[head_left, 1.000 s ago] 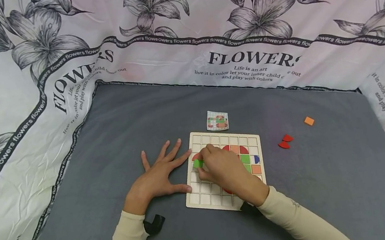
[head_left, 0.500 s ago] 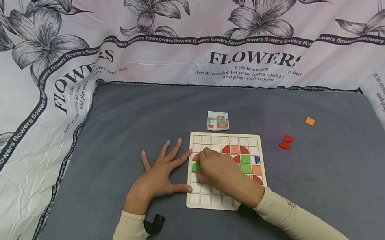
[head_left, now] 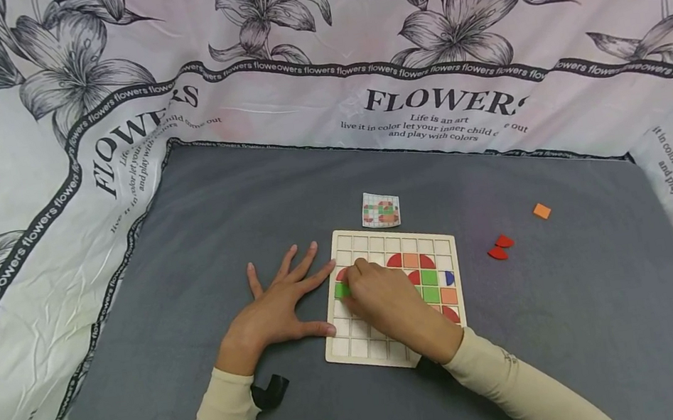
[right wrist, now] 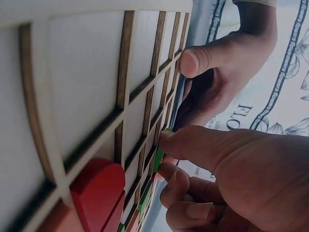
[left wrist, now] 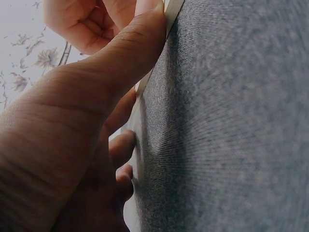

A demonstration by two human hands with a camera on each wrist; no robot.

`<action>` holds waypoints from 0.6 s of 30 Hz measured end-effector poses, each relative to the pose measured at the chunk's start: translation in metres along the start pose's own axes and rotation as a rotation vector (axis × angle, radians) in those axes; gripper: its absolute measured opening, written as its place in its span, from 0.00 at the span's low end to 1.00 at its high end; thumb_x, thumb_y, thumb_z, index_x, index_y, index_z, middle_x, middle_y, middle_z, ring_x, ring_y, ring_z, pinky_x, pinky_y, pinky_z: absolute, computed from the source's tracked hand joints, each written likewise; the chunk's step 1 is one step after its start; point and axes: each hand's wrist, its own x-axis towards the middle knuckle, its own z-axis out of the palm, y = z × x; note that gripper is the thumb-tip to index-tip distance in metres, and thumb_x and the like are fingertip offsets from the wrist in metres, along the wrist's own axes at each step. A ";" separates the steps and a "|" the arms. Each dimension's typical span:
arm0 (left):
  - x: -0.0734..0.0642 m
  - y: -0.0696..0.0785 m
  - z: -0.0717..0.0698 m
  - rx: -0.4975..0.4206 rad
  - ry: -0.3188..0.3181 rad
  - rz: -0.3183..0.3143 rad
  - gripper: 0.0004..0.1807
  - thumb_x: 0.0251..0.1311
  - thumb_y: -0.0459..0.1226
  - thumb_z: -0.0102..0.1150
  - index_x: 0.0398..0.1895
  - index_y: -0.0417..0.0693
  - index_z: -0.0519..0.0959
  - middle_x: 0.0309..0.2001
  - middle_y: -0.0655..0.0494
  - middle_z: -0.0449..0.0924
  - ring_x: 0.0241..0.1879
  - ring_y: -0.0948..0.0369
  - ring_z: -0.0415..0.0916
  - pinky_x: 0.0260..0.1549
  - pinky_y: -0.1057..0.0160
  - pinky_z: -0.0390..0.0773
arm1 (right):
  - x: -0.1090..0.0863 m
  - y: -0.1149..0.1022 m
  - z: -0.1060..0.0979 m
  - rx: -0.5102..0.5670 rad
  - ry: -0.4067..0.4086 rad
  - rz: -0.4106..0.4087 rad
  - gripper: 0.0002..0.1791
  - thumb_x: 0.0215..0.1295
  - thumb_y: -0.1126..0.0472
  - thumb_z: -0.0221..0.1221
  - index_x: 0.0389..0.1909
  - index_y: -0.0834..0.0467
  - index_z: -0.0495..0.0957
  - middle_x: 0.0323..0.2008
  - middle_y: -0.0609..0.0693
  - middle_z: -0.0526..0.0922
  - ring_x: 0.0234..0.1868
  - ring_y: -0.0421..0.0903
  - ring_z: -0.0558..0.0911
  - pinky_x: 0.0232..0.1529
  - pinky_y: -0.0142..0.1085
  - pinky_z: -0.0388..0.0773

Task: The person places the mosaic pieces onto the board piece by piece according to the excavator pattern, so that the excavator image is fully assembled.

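A wooden grid board (head_left: pixel 341 350) lies on the grey table, with red, orange, green and blue pieces in some of its cells. My right hand (head_left: pixel 390 297) reaches over it and pinches a green square tile (head_left: pixel 341 290) at the left-edge column. In the right wrist view, thumb and fingers meet at that green tile, low in its cell. My left hand (head_left: pixel 274 314) is spread flat beside the board, its thumb and index fingertip against the left edge. Part of the grid is hidden under my right hand. A red rounded piece (right wrist: pixel 99 186) stands out close to the right wrist camera.
Behind the board lies a small printed card (head_left: pixel 380 210) with a coloured grid pattern. To the right are two red fan-shaped pieces (head_left: pixel 498 255) and an orange square tile (head_left: pixel 542 211). Flower-printed cloth (head_left: pixel 438 102) rises around the table.
My right hand has shifted slightly left and down. The green tile, tilted before, now sits flatter in the left-edge column. My left hand has stayed in place.
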 end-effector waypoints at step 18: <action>0.000 0.001 -0.002 0.011 0.006 0.015 0.61 0.47 0.66 0.78 0.85 0.68 0.58 0.87 0.58 0.40 0.86 0.46 0.31 0.63 0.16 0.19 | -0.001 0.000 -0.002 0.044 0.007 0.010 0.17 0.62 0.52 0.78 0.42 0.59 0.85 0.30 0.49 0.77 0.26 0.43 0.81 0.20 0.34 0.76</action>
